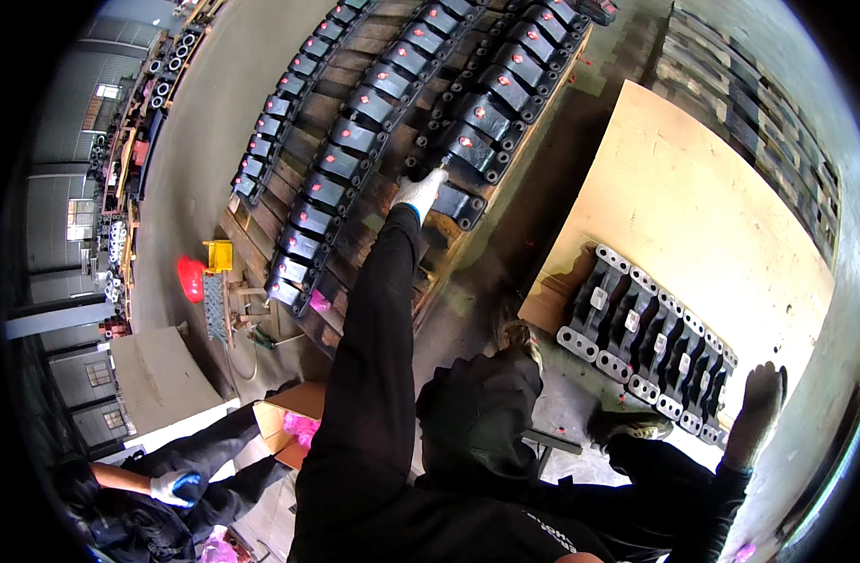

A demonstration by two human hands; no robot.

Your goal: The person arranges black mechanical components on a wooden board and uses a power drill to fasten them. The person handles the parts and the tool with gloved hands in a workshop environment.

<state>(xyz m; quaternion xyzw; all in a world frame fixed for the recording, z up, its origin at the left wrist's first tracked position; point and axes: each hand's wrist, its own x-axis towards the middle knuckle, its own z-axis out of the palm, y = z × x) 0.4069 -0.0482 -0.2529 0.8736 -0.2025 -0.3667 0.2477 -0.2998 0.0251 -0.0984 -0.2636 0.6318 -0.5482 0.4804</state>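
Note:
My left hand (419, 194), in a white glove, reaches far forward to the near end of the right-hand row on the pallet. Its fingers are closed at the end of a black metal track shoe (459, 203), covering that end. The neighbouring black shoes (467, 144) stand side by side, each with a red mark on top and bolt holes at its ends. Out to the right, my gloved right hand (760, 413) is held flat with fingers stretched, holding nothing. Nearest to it is a row of grey-black track shoes (634, 322) beside a tan board (693, 202).
A wooden pallet (355, 281) carries several rows of shoes. Stacked wooden pallets (749, 103) stand beyond the board. At left are a yellow bin (220, 255), a red rounded object (191, 279) and a cardboard box (303, 399). A gloved co-worker (181, 479) sits at lower left.

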